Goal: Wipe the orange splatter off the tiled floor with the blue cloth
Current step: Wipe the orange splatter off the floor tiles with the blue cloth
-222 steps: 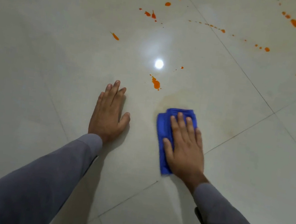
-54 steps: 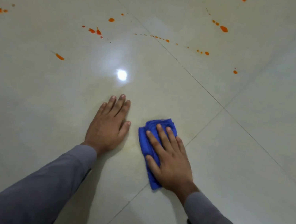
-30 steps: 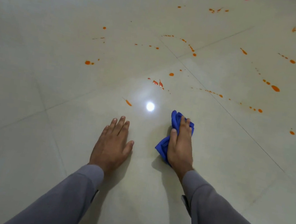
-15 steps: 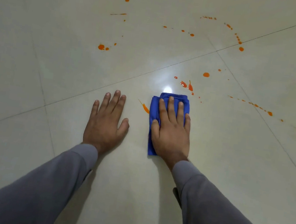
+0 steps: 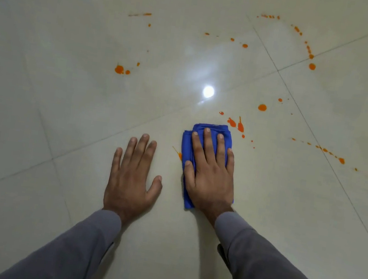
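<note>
My right hand [image 5: 210, 174] lies flat on the folded blue cloth [image 5: 213, 129], pressing it to the pale tiled floor [image 5: 65, 97]. An orange streak [image 5: 179, 154] touches the cloth's left edge. Two orange blobs [image 5: 235, 124] sit just beyond its far right corner. More orange drops lie farther out: a blob [image 5: 119, 69] at the far left, a round drop [image 5: 262, 107] to the right, and a dotted trail [image 5: 329, 152] running off right. My left hand [image 5: 132, 177] rests palm down on the floor beside the cloth, fingers spread, holding nothing.
Grout lines [image 5: 302, 109] cross the glossy tiles. A bright light reflection [image 5: 208, 91] shines just beyond the cloth. Further orange specks [image 5: 308, 49] dot the far tiles near the top of the view.
The cloth under my right hand has slid a little left onto the orange streak, which now touches its edge. My left hand stays planted on the floor.
</note>
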